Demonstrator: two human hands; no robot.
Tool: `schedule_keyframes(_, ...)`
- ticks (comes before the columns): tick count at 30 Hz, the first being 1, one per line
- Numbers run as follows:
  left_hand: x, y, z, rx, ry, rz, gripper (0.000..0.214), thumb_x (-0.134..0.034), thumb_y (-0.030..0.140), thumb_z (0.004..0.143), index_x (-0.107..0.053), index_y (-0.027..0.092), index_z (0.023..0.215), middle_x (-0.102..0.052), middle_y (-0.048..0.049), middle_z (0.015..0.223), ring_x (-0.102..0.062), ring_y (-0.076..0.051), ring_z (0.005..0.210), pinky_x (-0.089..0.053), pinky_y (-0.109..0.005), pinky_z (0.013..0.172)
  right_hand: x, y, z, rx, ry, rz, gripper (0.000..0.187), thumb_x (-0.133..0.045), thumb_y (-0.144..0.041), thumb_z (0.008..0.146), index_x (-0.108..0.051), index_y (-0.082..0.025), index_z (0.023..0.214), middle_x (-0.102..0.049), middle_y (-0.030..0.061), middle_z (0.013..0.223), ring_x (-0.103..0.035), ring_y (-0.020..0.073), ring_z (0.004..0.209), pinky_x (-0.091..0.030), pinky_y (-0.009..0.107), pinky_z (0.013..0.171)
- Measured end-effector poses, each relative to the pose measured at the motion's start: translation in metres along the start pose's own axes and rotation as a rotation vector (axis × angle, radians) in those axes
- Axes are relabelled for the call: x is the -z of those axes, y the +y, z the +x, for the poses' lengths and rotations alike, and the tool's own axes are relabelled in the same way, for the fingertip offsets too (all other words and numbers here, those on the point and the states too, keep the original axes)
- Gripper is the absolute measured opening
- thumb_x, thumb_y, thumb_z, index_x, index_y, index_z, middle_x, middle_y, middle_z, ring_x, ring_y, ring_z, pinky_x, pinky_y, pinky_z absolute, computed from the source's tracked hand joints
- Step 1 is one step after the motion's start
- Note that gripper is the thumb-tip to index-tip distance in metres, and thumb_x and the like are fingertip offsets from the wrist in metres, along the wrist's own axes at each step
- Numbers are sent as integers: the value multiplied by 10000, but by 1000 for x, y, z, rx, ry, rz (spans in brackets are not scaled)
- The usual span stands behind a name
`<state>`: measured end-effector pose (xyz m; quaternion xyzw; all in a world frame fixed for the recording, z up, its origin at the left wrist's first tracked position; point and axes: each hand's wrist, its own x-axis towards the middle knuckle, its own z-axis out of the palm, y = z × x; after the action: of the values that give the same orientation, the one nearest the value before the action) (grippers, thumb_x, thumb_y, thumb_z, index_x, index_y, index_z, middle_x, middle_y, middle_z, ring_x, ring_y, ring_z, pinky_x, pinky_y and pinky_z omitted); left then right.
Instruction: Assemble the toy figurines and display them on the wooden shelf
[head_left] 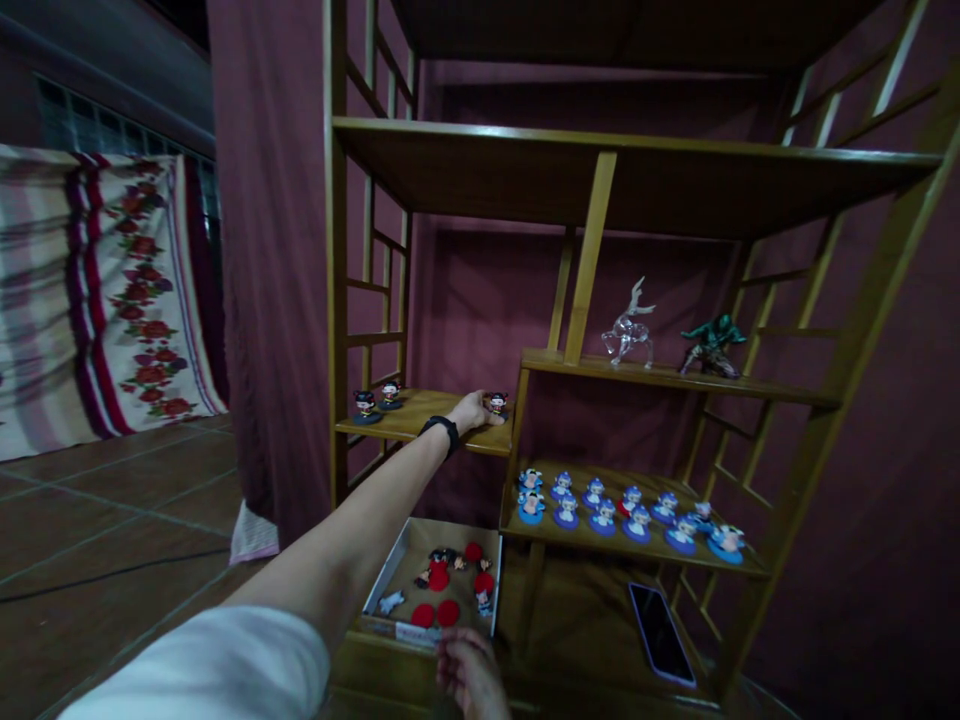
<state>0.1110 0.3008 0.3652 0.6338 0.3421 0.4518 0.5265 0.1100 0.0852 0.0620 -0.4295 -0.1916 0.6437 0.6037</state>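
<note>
My left hand reaches out to the left middle shelf of a wooden display rack. Its fingers are closed round a small black-haired figurine standing on that shelf. Two similar figurines stand farther left on the same shelf. My right hand rests low at the near edge of an open cardboard box. Its fingers are curled, and I cannot make out anything in them. Several figurines and red round bases lie in the box.
A lower right shelf carries several blue-based figurines. Above it stand a clear glass deer and a green figure. A phone lies on the bottom board. A floral cloth hangs at the left.
</note>
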Motion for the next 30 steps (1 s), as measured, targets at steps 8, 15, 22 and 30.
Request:
schedule_keyframes(8, -4, -1, -5, -83, 42, 168, 642, -784, -27, 390, -565, 96, 980, -577, 30, 606, -560, -134, 625, -472, -306, 714, 1, -4, -5, 30, -15, 26, 197, -655, -250, 473, -583, -154, 630, -600, -9, 544, -536, 90, 473, -391, 188, 459)
schedule_keyframes(15, -2, 0, -4, -114, 2, 122, 640, -790, -27, 353, -583, 96, 945, -560, 42, 579, -553, -123, 611, -468, -304, 718, 3, -2, -2, 32, 6, 16, 185, -670, -246, 499, -570, -154, 626, -587, -16, 529, -525, 84, 461, -381, 184, 460)
schedule_keyframes(22, 4, 10, -20, -89, -34, 186, 727, -816, 84, 376, -555, 99, 1054, -655, -52, 781, -602, -178, 747, -465, -303, 737, 8, -4, -6, 40, -8, 27, 165, -633, -223, 489, -590, -152, 632, -612, -6, 551, -531, 84, 475, -394, 185, 474)
schedule_keyframes(30, 39, 17, -70, -350, 223, 405, 585, -683, 191, 624, -503, 123, 1176, -628, -108, 1001, -593, -203, 909, -445, -318, 840, 13, -6, -3, 6, 10, -7, 234, -692, -270, 472, -611, -155, 659, -636, 15, 589, -534, 83, 485, -420, 198, 497)
